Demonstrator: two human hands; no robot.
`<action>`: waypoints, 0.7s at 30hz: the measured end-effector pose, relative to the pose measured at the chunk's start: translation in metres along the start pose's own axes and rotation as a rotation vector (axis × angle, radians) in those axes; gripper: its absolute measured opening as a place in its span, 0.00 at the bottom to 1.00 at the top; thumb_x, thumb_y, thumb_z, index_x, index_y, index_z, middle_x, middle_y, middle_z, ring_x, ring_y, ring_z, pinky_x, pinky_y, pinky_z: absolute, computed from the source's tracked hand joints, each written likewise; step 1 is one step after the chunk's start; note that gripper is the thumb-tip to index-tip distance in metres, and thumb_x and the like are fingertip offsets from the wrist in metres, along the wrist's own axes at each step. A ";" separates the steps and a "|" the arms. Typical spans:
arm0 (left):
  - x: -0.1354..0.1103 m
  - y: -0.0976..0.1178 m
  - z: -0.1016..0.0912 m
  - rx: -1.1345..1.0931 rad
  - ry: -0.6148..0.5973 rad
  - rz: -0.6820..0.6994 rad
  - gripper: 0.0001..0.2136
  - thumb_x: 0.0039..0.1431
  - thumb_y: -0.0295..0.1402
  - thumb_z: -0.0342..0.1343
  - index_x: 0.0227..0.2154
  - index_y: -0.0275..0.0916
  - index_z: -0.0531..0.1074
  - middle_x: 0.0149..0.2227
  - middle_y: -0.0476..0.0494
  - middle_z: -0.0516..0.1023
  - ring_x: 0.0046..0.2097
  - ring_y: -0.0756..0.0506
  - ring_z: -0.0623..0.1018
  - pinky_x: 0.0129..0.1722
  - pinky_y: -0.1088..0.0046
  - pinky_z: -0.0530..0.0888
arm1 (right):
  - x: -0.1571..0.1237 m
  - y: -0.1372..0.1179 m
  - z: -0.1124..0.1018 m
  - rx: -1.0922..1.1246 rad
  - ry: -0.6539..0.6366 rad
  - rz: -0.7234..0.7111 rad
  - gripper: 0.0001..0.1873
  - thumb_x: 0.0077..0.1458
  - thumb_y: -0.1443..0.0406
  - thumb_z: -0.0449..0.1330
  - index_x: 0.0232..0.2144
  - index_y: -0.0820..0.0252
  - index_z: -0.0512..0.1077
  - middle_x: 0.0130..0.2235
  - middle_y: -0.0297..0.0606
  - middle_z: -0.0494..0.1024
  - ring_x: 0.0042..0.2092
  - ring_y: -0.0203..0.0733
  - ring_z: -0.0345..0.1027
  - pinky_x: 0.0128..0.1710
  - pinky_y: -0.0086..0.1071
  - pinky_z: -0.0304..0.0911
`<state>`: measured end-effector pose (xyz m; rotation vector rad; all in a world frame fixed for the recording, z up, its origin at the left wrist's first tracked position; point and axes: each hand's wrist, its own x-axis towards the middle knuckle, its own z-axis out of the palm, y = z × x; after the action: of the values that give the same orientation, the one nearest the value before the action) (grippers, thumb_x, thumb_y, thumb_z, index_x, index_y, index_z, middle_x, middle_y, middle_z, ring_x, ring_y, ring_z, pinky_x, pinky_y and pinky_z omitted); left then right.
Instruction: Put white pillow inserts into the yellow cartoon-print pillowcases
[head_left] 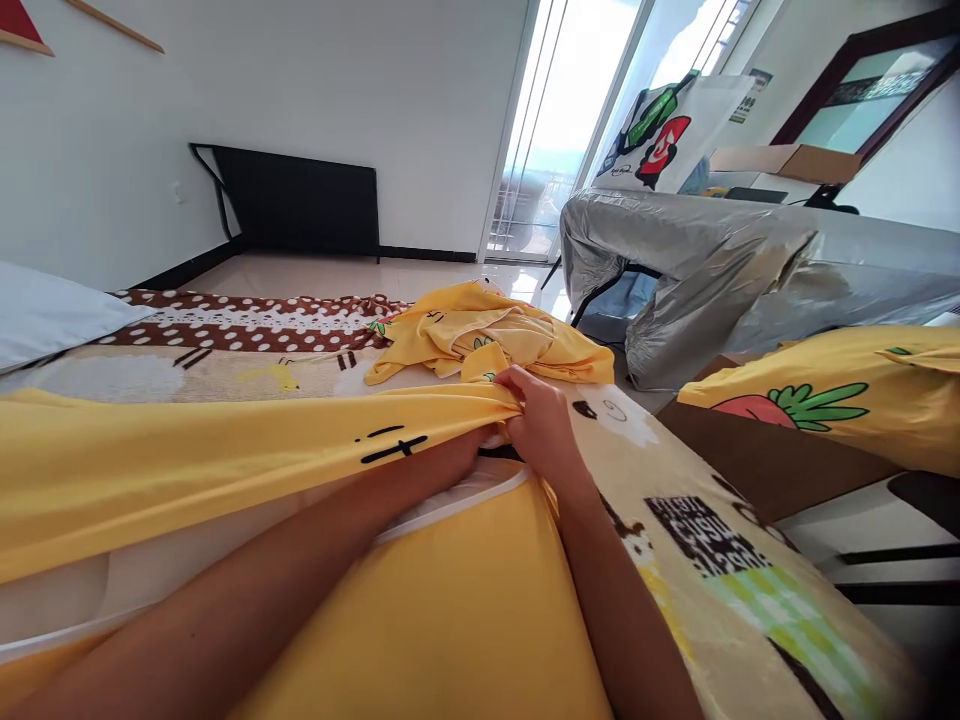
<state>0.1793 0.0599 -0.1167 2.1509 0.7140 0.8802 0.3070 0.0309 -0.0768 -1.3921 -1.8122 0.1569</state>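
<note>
My right hand is closed on the gathered corner of a yellow printed cloth cover, thumb and fingers pinching the fabric. The upper layer of this cover stretches to the left edge of the view and bears black line marks. Below it lies a plain yellow layer with a white edge, and pale material shows between the two layers. My left hand reaches in between these layers, close to my right hand. Its fingers are hidden by the cloth. Just beyond both hands sits a crumpled heap of yellow cloth.
A cream patterned blanket covers the bed. At right, a yellow carrot-print bundle rests on a brown box. Behind it stands a silver-covered table with a white bag. A white pillow lies at left.
</note>
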 end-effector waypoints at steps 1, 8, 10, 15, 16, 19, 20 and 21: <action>0.001 -0.001 0.000 0.002 0.011 0.021 0.14 0.57 0.29 0.45 0.42 0.39 0.72 0.50 0.44 0.74 0.53 0.44 0.69 0.59 0.62 0.63 | 0.000 0.000 0.002 0.025 0.006 0.025 0.17 0.34 0.76 0.48 0.29 0.59 0.67 0.29 0.31 0.71 0.31 0.36 0.62 0.32 0.27 0.53; 0.004 -0.007 0.005 -0.010 0.028 -0.068 0.17 0.55 0.31 0.48 0.48 0.36 0.68 0.59 0.39 0.65 0.58 0.41 0.65 0.62 0.59 0.57 | 0.004 0.009 0.009 0.123 -0.069 0.047 0.13 0.36 0.72 0.50 0.30 0.58 0.62 0.29 0.32 0.70 0.31 0.37 0.61 0.30 0.28 0.53; 0.003 -0.006 0.005 -0.018 0.058 -0.097 0.18 0.57 0.32 0.46 0.50 0.36 0.66 0.59 0.38 0.64 0.58 0.42 0.65 0.62 0.58 0.57 | 0.005 0.010 0.007 0.081 -0.109 0.071 0.17 0.34 0.72 0.53 0.32 0.59 0.64 0.32 0.34 0.72 0.33 0.39 0.63 0.31 0.28 0.55; 0.003 -0.012 0.005 0.004 0.021 -0.026 0.16 0.58 0.32 0.44 0.48 0.40 0.68 0.58 0.43 0.67 0.58 0.43 0.65 0.62 0.60 0.56 | 0.004 0.007 0.007 -0.132 -0.029 0.061 0.15 0.33 0.75 0.51 0.27 0.60 0.68 0.30 0.37 0.73 0.33 0.40 0.64 0.33 0.30 0.54; 0.004 -0.014 0.006 0.011 0.007 -0.011 0.16 0.57 0.32 0.45 0.47 0.40 0.69 0.58 0.43 0.67 0.58 0.43 0.65 0.63 0.59 0.56 | 0.004 0.007 0.007 -0.147 -0.011 0.037 0.14 0.33 0.75 0.50 0.26 0.60 0.68 0.30 0.37 0.72 0.33 0.40 0.63 0.32 0.30 0.54; 0.007 -0.015 0.008 0.005 -0.015 -0.019 0.16 0.56 0.31 0.46 0.45 0.39 0.70 0.53 0.43 0.72 0.57 0.42 0.67 0.62 0.58 0.58 | 0.005 0.006 0.008 -0.086 0.012 -0.051 0.15 0.35 0.75 0.48 0.26 0.60 0.70 0.32 0.37 0.71 0.34 0.39 0.64 0.33 0.29 0.55; 0.007 -0.013 0.008 -0.002 -0.018 -0.026 0.16 0.56 0.31 0.45 0.45 0.40 0.70 0.51 0.44 0.74 0.56 0.42 0.68 0.61 0.58 0.59 | 0.005 0.006 0.008 -0.057 0.014 -0.065 0.16 0.35 0.75 0.48 0.27 0.60 0.70 0.32 0.37 0.72 0.34 0.39 0.64 0.34 0.29 0.56; 0.008 -0.011 0.008 -0.009 -0.019 -0.032 0.15 0.57 0.31 0.44 0.45 0.41 0.70 0.49 0.45 0.75 0.55 0.43 0.68 0.61 0.58 0.59 | 0.005 0.007 0.008 -0.035 0.013 -0.067 0.17 0.35 0.75 0.48 0.28 0.60 0.71 0.31 0.36 0.72 0.34 0.39 0.64 0.34 0.28 0.56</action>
<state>0.1879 0.0690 -0.1266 2.1313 0.7313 0.8444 0.3063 0.0409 -0.0829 -1.3521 -1.8564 0.0815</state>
